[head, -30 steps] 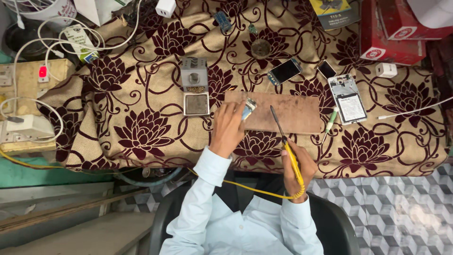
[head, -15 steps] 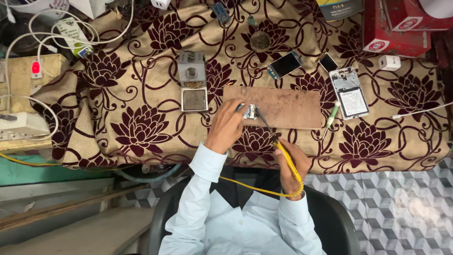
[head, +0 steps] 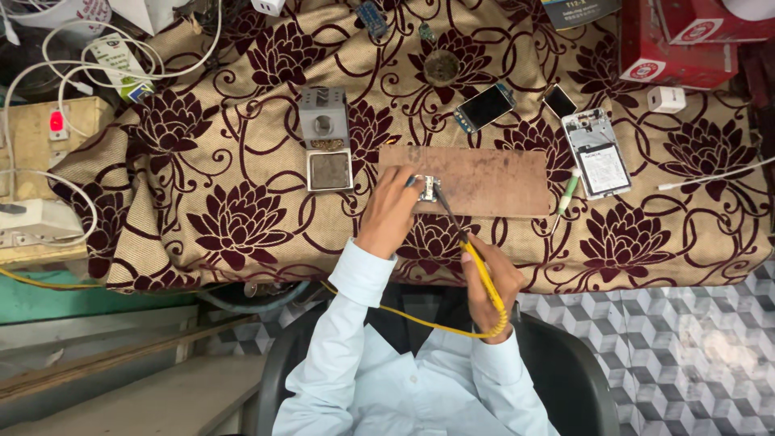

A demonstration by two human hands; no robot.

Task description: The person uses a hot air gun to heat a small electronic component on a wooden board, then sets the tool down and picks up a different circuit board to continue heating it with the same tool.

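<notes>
small circuit board (head: 429, 187) sits at the left end of our brown wooden work board (head: 484, 182), on the floral cloth (head: 242, 202). our left hand (head: 389, 211) pins it, fingertips closed on its left edge. our right hand (head: 490, 278) is wrapped shut round the yellow-handled soldering iron (head: 476, 262); its dark tip reaches up to the circuit board, and contact is too small to tell. grey soldering stand (head: 326, 137) lies left of the work board. two phones (head: 484, 106) and an opened phone (head: 598, 153) lie upper right, a green pen (head: 568, 194) just right of the board.
</notes>
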